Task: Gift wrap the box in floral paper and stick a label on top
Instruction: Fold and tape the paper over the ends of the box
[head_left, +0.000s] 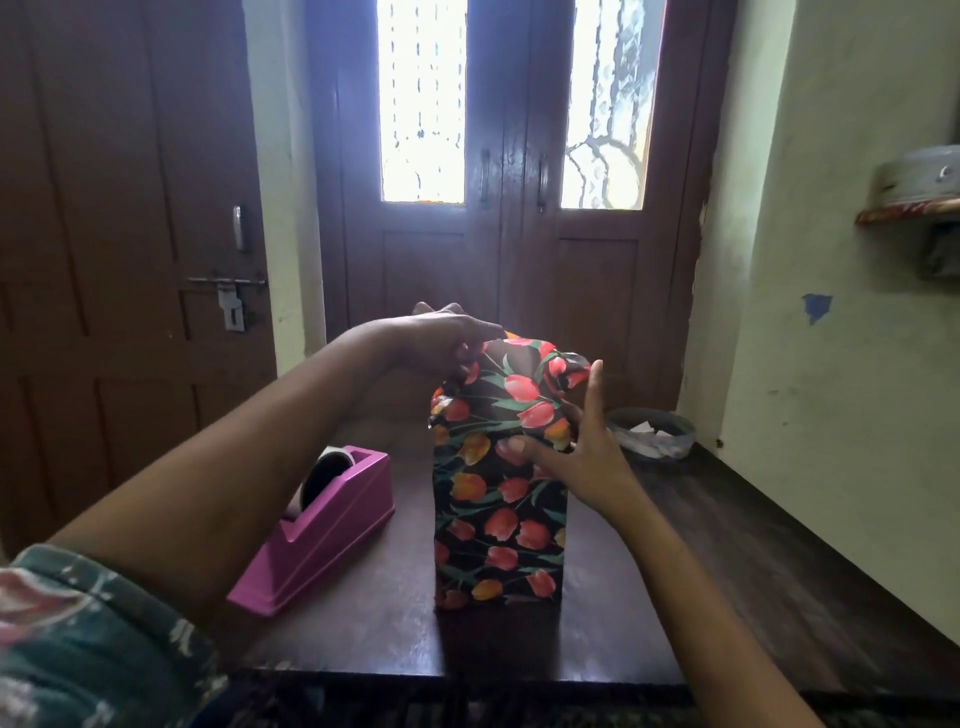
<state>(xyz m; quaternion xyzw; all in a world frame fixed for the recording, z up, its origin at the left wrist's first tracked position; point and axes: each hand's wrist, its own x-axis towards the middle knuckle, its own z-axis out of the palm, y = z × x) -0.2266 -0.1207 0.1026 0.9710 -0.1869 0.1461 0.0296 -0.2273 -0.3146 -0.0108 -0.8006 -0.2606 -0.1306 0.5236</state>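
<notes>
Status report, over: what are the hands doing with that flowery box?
Left hand pinching paper up top. Right hand open against wrapped box. Top loose, no label. Tape dispenser alongside, clear.

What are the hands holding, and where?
The left hand pinches the loose paper at the top of the box. The right hand holds nothing and rests open against its upper part.

box (500, 499): wrapped in glossy floral paper, creased at the top
tape dispenser (317, 535): smooth pink plastic
counter (727, 571): dark polished wood
</notes>
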